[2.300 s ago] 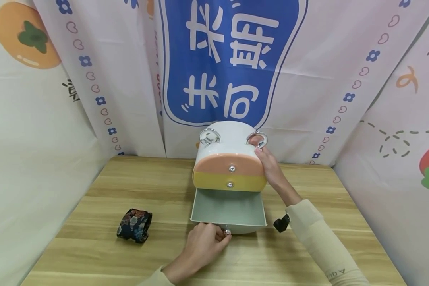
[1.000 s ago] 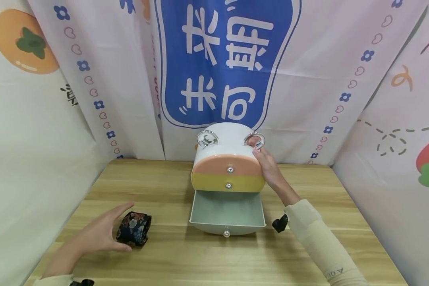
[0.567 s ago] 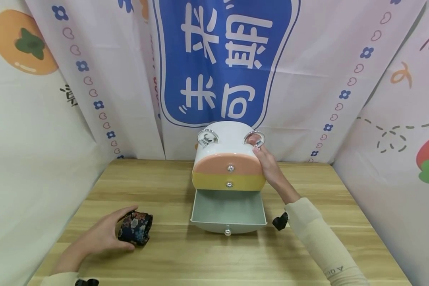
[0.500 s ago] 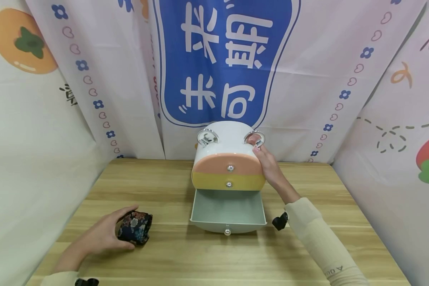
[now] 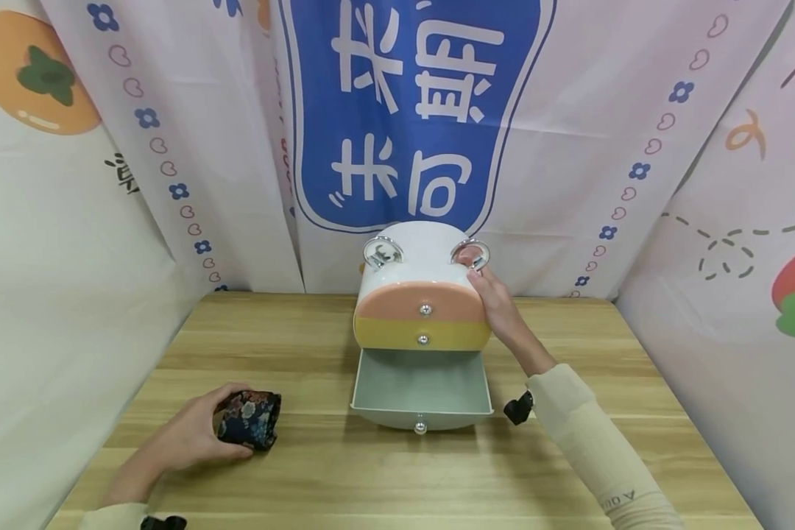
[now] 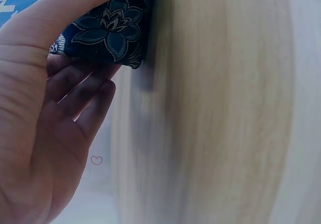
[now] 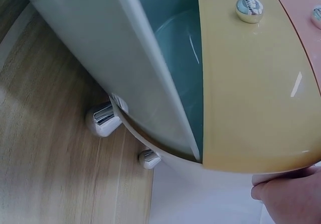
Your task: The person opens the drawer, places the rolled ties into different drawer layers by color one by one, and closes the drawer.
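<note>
A dark roll of floral-patterned fabric (image 5: pixel 249 419) rests on the table at the left. My left hand (image 5: pixel 195 430) holds it from the left side, thumb in front and fingers behind. In the left wrist view the thumb crosses the fabric roll (image 6: pixel 108 25), and some fingers show below it. My right hand (image 5: pixel 503 309) grips the right side of a small drawer cabinet (image 5: pixel 424 254), thumb near a silver ring on top; its other fingers are mostly hidden. The pale green bottom drawer (image 5: pixel 422 379) is pulled out, with nothing visible inside.
The orange drawer (image 5: pixel 397 302) and yellow drawer (image 5: pixel 391 333) are closed, each with a silver knob. Silver feet (image 7: pixel 103 119) support the cabinet. A printed curtain (image 5: pixel 563 147) hangs close behind it. Wood tabletop (image 5: pixel 344 478) lies between the fabric roll and the drawer.
My left hand left the bottom drawer's knob, moved left to the fabric roll and closed its thumb and fingers around it. The right hand stayed on the cabinet.
</note>
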`<state>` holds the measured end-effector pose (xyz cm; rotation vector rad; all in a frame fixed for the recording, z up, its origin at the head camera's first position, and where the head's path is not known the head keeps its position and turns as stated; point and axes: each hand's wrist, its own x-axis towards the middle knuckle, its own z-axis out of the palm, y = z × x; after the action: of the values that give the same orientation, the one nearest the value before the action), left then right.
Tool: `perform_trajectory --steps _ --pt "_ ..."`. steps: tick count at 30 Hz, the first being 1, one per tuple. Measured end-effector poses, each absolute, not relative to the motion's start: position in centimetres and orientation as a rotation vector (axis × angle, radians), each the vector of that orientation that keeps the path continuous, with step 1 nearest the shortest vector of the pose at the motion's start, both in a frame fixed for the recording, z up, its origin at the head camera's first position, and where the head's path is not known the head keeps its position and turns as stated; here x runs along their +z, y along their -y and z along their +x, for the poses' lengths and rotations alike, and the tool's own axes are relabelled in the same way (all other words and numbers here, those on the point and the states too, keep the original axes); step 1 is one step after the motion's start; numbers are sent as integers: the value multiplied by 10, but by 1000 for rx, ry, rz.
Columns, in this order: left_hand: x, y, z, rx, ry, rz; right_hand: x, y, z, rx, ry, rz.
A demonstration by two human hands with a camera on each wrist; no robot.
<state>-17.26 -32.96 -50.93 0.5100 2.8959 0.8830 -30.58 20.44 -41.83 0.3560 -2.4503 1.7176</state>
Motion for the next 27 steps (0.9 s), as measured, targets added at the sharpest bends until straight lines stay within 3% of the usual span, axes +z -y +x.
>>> perform_trajectory --steps 13,27 --pt "-501 316 -170 898 -2936 476 -415 -201 -304 1753 2448 374" --pt "-457 277 -168 844 -3022 407 -418 -204 -306 1761 2450 391"
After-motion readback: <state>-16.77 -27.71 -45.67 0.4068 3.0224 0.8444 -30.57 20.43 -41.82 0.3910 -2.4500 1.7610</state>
